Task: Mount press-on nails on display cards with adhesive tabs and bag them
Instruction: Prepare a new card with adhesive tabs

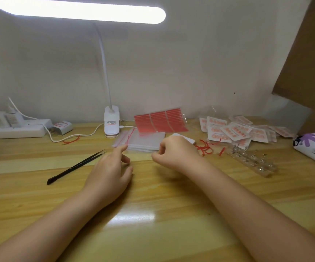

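Centrally, the stack of clear zip-seal plastic bags (143, 141) lies flat on the wooden bench (153, 214), just beyond both hands, presumably kept within reach for bagging. Left hand (109, 171) hovers beside its near edge, fingers relaxed and holding nothing. Right hand (175, 152) has its fingers (155, 155) curled together as if pinching something small; what, if anything, cannot be told. Red adhesive tab sheets (160, 120) sit propped behind the stack. Finished white cards bearing orange nails (234, 131) are heaped to the right, apart from the working area. Black tweezers (75, 167) lie unused on the left.
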